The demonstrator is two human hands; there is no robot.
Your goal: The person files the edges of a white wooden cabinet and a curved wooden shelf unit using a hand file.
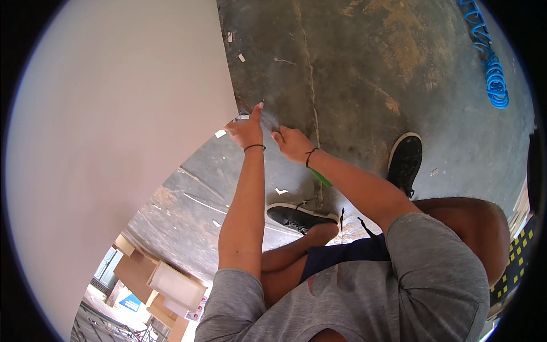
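Note:
A large pale flat panel (125, 102) fills the left side, its corner pointing toward my hands. My left hand (246, 132) is at that corner, fingers curled against the panel's edge and thumb stretched out beside it. My right hand (293, 145) is closed around a long thin tool. The tool's green end (320, 176) shows below my right wrist, and its narrow greyish part (268, 121) runs past my left thumb by the corner. My palm hides the tool's middle, so its exact kind is unclear.
Small white scraps (241, 58) and thin strips (199, 181) lie on the stained concrete floor (353, 74). A coiled blue hose (496, 82) lies at the far right. My black shoes (405, 162) are below. Boards and boxes (176, 288) stand at the lower left.

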